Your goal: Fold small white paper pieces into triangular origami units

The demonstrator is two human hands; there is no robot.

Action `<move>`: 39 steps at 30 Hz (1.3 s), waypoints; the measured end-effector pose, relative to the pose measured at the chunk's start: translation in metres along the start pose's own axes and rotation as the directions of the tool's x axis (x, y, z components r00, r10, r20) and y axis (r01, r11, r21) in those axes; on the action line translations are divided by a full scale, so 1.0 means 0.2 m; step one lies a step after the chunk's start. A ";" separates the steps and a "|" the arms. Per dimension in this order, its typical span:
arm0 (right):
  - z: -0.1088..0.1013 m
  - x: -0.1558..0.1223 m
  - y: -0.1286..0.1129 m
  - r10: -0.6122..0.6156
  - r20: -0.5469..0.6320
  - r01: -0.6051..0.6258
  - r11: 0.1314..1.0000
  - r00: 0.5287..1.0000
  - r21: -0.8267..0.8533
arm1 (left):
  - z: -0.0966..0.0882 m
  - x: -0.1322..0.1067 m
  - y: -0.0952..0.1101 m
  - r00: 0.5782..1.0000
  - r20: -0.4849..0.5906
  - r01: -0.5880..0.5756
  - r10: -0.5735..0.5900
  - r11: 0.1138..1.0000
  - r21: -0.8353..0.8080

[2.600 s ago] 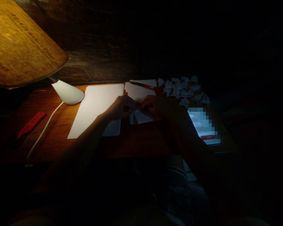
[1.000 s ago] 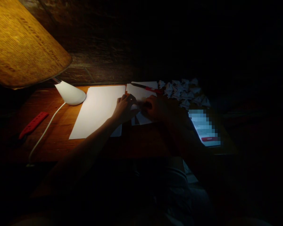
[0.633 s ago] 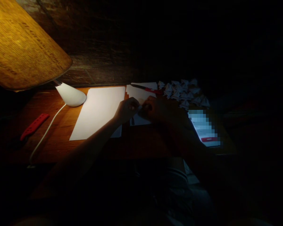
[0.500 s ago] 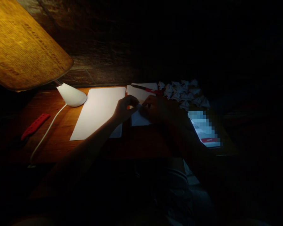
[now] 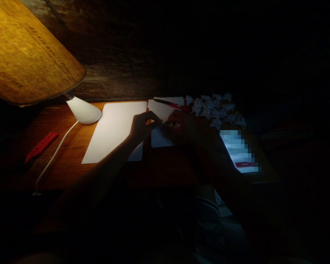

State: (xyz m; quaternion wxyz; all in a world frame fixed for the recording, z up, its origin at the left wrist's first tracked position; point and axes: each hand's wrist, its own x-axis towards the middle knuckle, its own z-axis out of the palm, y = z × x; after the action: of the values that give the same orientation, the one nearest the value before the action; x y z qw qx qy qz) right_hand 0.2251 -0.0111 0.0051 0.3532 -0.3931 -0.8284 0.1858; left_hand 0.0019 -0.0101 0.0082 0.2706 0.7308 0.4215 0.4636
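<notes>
My left hand point(image 5: 145, 124) is closed in a pinch, thumb and forefinger meeting over the table. Its fingertips come together with those of my right hand point(image 5: 178, 123), which is also pinched and mostly in shadow. Between them is a small piece of white paper point(image 5: 164, 124), largely hidden by the fingers. Just below the hands lies a white paper sheet point(image 5: 158, 140). Beside my left wrist is a stack of white paper point(image 5: 112, 132). Behind the hands, a red-handled tool with a long dark blade point(image 5: 178, 105) rests on more paper point(image 5: 161, 108).
A lamp with a white base point(image 5: 84, 112) and yellow shade point(image 5: 30, 58) stands left, its white cord point(image 5: 56, 156) trailing forward. A red perforated object point(image 5: 41, 147) lies nearby. Several small folded paper pieces point(image 5: 207, 108) sit back right, behind a lit phone point(image 5: 238, 152). A dark wall rises behind.
My left hand has shifted slightly left, with its fingers stretched flatter. Less of the small paper shows between the fingertips. The sheet below has barely moved.
</notes>
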 end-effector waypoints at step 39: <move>0.02 -0.01 -0.05 -0.041 -0.239 0.077 0.986 0.970 0.145 | -0.01 0.02 0.01 1.000 0.005 0.028 -0.028 0.999 -0.032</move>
State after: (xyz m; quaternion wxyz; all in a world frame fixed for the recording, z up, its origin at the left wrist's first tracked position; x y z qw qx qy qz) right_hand 0.2172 -0.0189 0.0071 0.4833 -0.3593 -0.7753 0.1903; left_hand 0.0016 -0.0074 0.0116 0.2897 0.7215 0.4236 0.4649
